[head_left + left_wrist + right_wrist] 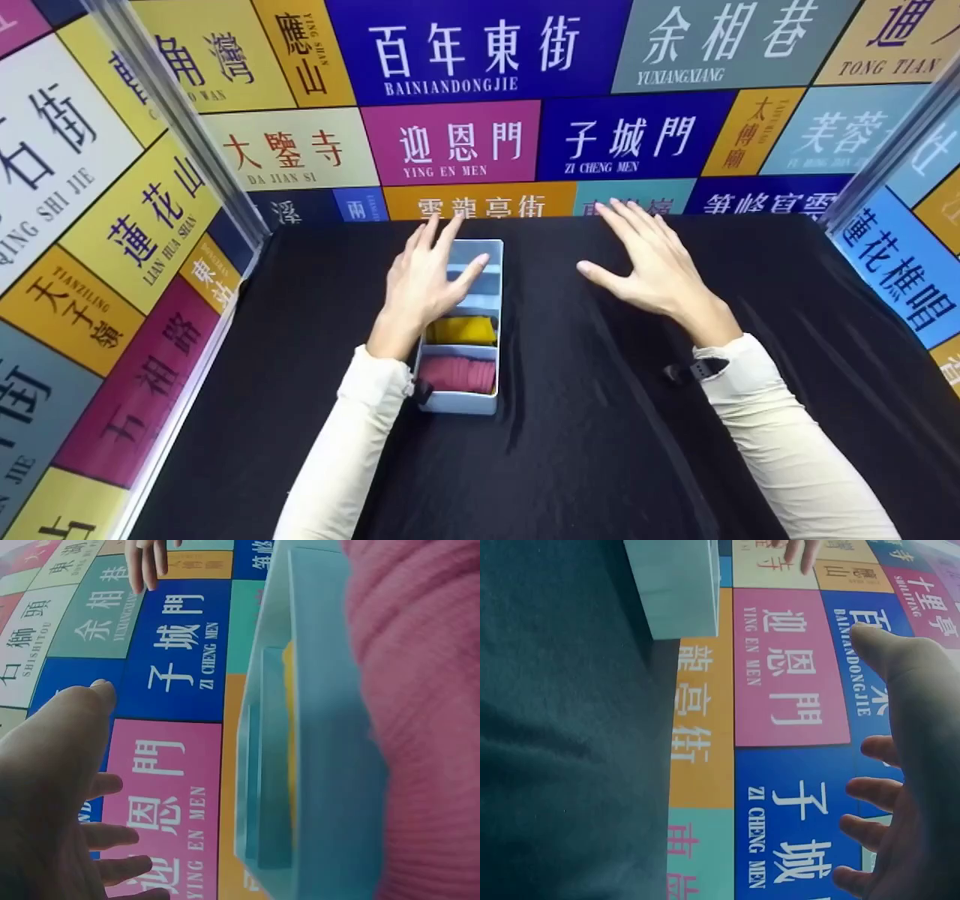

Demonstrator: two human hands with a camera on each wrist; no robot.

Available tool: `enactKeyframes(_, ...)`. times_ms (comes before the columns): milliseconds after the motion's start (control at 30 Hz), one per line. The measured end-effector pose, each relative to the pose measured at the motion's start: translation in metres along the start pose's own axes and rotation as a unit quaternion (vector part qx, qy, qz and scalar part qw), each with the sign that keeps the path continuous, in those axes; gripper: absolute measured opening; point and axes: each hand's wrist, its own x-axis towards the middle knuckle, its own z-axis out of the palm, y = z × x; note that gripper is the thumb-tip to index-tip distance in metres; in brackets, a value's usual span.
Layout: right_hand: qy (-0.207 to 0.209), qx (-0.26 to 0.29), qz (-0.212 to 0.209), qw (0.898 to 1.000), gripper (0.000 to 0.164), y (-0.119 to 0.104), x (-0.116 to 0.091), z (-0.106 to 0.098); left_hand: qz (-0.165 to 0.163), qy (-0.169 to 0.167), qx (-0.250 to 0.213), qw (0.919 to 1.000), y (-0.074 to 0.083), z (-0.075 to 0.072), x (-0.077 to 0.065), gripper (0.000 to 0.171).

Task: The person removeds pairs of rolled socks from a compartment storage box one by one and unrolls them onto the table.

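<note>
A narrow pale-blue divided box (459, 405) stands on the black cloth. Its nearest compartment holds a rolled pink ribbed cloth (457, 375), which looms large in the left wrist view; a folded yellow cloth (469, 331) lies in the compartment behind. My left hand (427, 277) hovers over the box's far left part with fingers spread, hiding some of it. Further right, my right hand (652, 270) hangs in the air over the black cloth, fingers extended and thumb apart, holding nothing. In the right wrist view, one end of the box shows at the top.
Black cloth (585, 465) with a few wrinkles covers the table. Panels printed with coloured street names (480, 52) stand along the back and both sides, joined by metal corner posts (892, 112). Each wrist wears a dark strap (697, 369).
</note>
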Motion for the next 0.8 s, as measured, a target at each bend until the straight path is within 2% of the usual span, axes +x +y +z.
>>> enactKeyframes(367, 0.027, 0.010, -0.040, 0.999, 0.088, -0.021, -0.007, 0.000, -0.044, -0.022, -0.060, 0.9970, -0.012, -0.001, -0.007, 0.082)
enactKeyframes(600, 0.029, 0.019, -0.059, 0.998, 0.083, -0.033, -0.010, 0.000, -0.045, -0.026, -0.072, 0.9960, -0.015, -0.001, -0.013, 0.079)
enactKeyframes(800, 0.033, 0.025, -0.081, 0.996, 0.078, -0.044, -0.013, 0.004, -0.052, -0.032, -0.080, 0.9950, -0.023, 0.006, -0.020, 0.075)
